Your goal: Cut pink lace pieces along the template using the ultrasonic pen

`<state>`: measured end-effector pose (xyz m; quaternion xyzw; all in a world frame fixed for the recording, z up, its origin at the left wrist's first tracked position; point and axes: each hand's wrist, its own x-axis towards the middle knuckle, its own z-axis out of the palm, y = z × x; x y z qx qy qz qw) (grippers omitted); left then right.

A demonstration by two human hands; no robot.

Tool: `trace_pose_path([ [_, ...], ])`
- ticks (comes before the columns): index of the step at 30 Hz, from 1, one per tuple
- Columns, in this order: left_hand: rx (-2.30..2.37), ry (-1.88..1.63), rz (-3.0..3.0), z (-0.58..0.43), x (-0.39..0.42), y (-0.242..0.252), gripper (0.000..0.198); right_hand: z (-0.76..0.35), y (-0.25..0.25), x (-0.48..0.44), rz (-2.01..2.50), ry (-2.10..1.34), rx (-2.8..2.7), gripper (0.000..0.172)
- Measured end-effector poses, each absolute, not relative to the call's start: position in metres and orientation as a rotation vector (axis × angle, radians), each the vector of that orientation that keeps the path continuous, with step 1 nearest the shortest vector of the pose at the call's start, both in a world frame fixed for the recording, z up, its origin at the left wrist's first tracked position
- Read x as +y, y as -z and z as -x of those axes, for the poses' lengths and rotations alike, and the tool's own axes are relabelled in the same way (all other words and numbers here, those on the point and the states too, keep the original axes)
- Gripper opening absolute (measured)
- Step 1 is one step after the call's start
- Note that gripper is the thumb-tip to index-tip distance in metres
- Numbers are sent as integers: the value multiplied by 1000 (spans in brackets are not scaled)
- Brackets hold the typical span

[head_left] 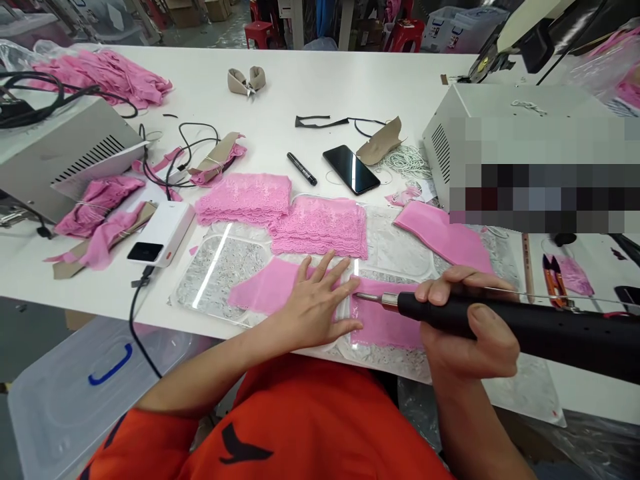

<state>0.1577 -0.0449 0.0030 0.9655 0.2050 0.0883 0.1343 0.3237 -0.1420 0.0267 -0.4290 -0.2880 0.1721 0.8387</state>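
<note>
White worktable point(310, 87), red stools point(260, 30) behind, clear storage bins point(465, 27)

The sheet point(210, 280) lies on the table point(310, 87), at its near edge. On the sheet, the left hand point(317, 303) rests flat on a cloth point(260, 292). Just right of it, the right hand point(470, 340) grips a tool point(550, 330), whose tip touches a second cloth point(385, 323). Two lace stacks point(245, 199) overlap the sheet's far edge. Behind the sheet lie a marker point(301, 168) and a phone point(351, 169). Left of the sheet sits a power bank point(160, 233); right of it, snips point(554, 280); behind its right end, a box point(500, 113).
</note>
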Motion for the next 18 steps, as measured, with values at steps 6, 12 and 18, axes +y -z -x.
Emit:
trace_pose_path([
  [6, 603, -247, -2794, -157, -45, -2, 68, -324, -27, -144, 886, -369, -613, 21],
  [12, 587, -239, -2808, -157, -45, 1, 72, -325, -25, -146, 881, -376, -639, 19],
  [18, 600, -263, -2811, -157, -46, 1, 71, -325, -25, -145, 873, -393, -659, 19],
])
